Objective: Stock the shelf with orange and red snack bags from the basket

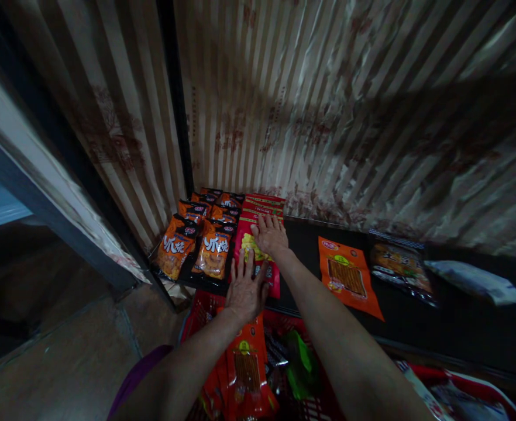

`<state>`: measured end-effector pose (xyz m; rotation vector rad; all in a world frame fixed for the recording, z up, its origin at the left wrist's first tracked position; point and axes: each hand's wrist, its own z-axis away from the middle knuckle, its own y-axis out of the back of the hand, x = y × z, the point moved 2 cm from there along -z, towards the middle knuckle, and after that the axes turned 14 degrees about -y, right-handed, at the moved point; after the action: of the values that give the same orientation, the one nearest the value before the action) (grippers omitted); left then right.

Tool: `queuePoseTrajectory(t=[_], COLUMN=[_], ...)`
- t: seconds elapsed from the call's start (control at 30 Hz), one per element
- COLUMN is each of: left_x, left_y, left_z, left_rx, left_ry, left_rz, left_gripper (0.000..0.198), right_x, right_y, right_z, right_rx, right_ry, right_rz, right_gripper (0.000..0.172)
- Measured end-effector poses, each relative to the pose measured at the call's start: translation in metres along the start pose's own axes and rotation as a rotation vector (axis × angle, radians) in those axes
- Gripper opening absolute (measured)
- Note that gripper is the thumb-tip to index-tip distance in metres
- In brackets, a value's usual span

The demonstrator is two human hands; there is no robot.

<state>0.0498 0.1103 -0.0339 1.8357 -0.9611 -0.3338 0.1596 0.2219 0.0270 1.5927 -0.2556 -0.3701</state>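
Note:
Both my hands lie on a row of overlapping red snack packets [247, 228] on a black shelf [302, 245]. My left hand [246, 290] rests with spread fingers on the lower part of the front packet. Further up, my right hand [270, 235] presses flat on it, fingers stretched toward the back wall. Beside them on the left stand two columns of orange-and-black snack packets [214, 248]. To the right, apart from my hands, an orange packet [348, 276] with a window showing brown sticks lies flat.
A dark clear-windowed packet [401, 266] and a white-blue packet [477, 280] lie further right on the shelf. Below the shelf edge, a red basket [192, 318] holds orange packets [247, 374] and a green packet [301, 365]. Another red basket [481, 383] is at lower right. A black post [176, 99] rises at left.

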Motion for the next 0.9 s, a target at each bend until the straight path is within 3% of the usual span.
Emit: queuePoseTrajectory(t=[0.47,0.9], left_x=[0.000,-0.001], left_y=[-0.002,-0.004], left_z=[-0.002,-0.003], left_rx=[-0.034,-0.044], left_ry=[0.016,0.008], left_rz=[0.000,-0.003], left_gripper=[0.067,0.065], right_x=[-0.019,-0.024], right_y=[-0.005,-0.009], right_z=[-0.048,-0.074], right_rx=[-0.032,-0.042], right_ry=[-0.021,-0.007], right_rz=[-0.011,-0.024], right_gripper=[0.061,0.061])
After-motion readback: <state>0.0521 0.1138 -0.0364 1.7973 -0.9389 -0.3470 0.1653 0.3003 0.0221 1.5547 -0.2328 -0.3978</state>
